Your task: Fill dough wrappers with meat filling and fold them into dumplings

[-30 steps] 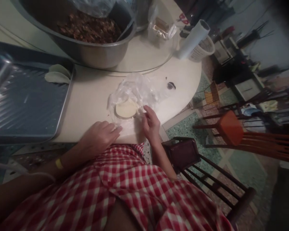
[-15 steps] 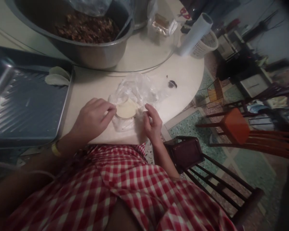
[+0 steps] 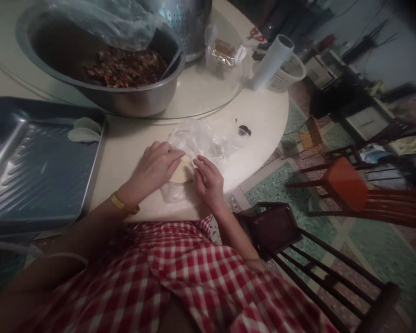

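One hand of yours, the left hand [image 3: 155, 167], had narrow fingers over the pale disc [image 3: 180, 175]; your right hand [image 3: 208, 182] was loosely curled by its right edge. Whether either gripped it, I could not tell. It lay on crumpled plastic [image 3: 203, 138] upon the bench [image 3: 119, 171]. Farther, the tray [image 3: 38, 180] contained pale pieces [image 3: 85, 132], and the bowl [image 3: 128, 101] a dark mixture [image 3: 126, 69].
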Action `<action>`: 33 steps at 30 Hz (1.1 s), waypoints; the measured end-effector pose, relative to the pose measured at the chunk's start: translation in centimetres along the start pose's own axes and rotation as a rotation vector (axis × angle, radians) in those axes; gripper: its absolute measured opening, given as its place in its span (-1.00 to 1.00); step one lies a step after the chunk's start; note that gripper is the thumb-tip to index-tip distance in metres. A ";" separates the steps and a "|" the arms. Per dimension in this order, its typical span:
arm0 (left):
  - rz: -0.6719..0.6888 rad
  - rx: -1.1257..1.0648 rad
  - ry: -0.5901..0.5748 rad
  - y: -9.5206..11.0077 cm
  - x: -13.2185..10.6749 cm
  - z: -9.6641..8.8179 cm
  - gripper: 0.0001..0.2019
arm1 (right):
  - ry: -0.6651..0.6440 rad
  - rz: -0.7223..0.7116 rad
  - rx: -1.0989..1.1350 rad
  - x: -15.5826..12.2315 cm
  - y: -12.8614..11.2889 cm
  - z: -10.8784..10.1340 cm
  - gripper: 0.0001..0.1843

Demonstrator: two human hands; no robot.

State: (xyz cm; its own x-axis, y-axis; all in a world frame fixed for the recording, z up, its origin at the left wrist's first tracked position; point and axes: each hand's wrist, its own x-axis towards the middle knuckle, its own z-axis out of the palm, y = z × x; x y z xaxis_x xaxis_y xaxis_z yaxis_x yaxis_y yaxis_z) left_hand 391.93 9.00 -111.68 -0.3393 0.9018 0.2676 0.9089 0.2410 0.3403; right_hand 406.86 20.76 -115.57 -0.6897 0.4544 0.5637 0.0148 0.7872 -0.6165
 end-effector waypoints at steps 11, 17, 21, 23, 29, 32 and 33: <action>0.087 0.176 0.038 0.8 -0.4 -0.6 -0.77 | -0.042 0.055 -0.064 0.5 0.1 0.7 -0.73; 0.076 0.179 0.020 0.8 -0.6 -0.8 -0.76 | -0.088 0.019 -0.122 1.1 0.0 1.1 -0.78; 0.073 0.141 0.019 0.8 -0.9 -0.8 -0.76 | -0.074 -0.033 -0.136 1.2 -0.2 1.0 -0.84; 0.064 0.124 0.022 0.7 -1.1 -0.7 -0.77 | -0.084 -0.034 -0.130 1.3 -0.3 0.9 -0.86; 0.037 0.097 0.037 0.3 -0.9 -0.2 -0.78 | -0.145 0.017 -0.126 1.6 -0.4 1.1 -0.87; 0.043 0.099 0.024 0.3 -0.8 -0.3 -0.74 | -0.123 0.022 -0.150 1.6 -0.1 1.2 -0.84; 0.045 0.099 0.018 0.3 -0.8 -0.3 -0.73 | -0.115 0.019 -0.161 1.6 0.0 1.2 -0.83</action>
State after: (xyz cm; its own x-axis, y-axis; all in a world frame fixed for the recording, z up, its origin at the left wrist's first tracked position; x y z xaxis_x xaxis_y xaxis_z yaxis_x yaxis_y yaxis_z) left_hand 392.42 8.26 -111.53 -0.3012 0.9062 0.2966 0.9425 0.2357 0.2369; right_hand 404.90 20.99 -115.31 -0.7665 0.4261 0.4804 0.1375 0.8397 -0.5254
